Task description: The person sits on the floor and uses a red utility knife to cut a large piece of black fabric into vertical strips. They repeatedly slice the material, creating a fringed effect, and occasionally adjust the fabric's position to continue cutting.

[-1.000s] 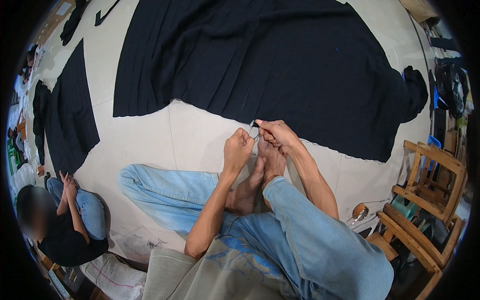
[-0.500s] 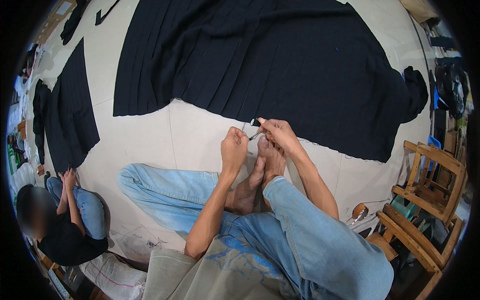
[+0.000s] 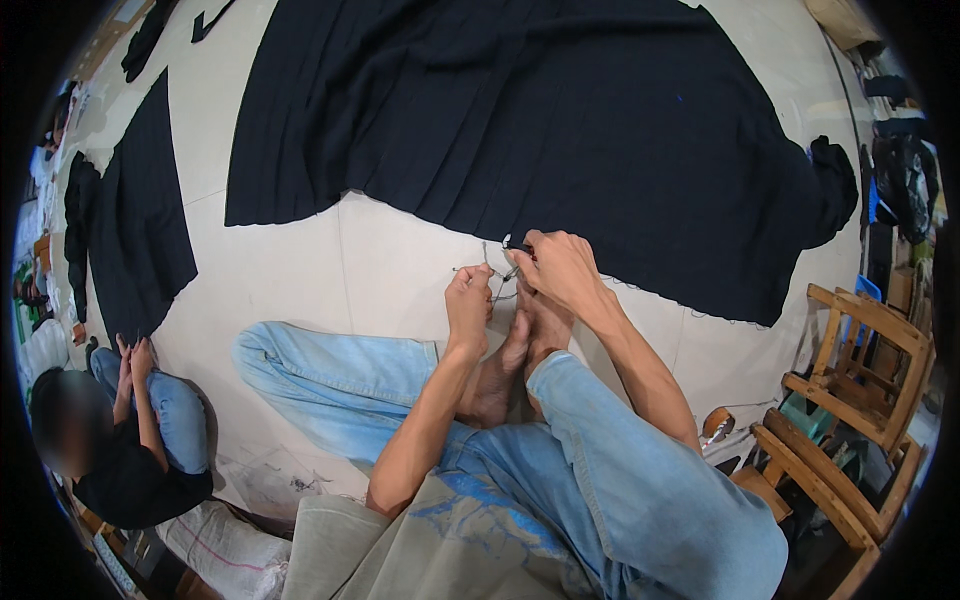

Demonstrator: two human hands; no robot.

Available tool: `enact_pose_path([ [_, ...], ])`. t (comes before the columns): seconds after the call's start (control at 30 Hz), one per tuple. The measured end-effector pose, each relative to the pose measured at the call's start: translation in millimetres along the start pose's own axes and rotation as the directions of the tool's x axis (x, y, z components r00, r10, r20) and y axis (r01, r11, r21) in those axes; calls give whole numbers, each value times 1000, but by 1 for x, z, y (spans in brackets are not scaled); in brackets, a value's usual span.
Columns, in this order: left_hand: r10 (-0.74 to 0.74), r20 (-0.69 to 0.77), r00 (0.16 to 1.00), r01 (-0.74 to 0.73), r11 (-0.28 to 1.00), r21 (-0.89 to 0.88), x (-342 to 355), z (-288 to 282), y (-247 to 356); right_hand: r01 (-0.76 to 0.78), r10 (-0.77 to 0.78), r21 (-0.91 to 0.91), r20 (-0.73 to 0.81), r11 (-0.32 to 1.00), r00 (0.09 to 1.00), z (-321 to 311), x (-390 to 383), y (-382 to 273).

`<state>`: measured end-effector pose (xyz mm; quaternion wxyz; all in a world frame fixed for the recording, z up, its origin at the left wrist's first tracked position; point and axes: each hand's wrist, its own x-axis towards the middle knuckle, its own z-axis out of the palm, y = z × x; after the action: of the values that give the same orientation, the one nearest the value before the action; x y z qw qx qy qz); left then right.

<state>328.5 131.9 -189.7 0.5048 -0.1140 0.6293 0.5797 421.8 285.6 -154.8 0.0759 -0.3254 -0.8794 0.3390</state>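
Note:
My left hand is closed in a pinch, fingertips on a dark thread. Loose dark strands run between my two hands, above my bare feet. At the near edge of the large black pleated cloth, my right hand is closed around a small dark item with a pale tip. My fingers mostly cover that item, so its kind cannot be made out. The cloth lies spread on the floor in front of me, with stray threads along its near right edge.
A second black pleated piece lies to the left, near a seated person with hands together. Wooden stool frames and a tape roll are at the right. A white sack rests at lower left.
My right hand has turned, its fingers curling further over the small dark item. My left hand has dropped slightly toward me, and the dark strands between the hands look more spread out.

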Motion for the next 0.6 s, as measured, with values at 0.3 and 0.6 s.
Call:
enact_pose_path([
  [0.3, 156, -40, 987, -147, 974, 174, -1, 3, -11, 80, -57, -183, 124, 980, 991, 2, 20, -2],
  [0.6, 160, 35, 987, -160, 987, 6, 9, 17, 2, -217, 189, 12, 445, 976, 876, -31, 34, -14],
])
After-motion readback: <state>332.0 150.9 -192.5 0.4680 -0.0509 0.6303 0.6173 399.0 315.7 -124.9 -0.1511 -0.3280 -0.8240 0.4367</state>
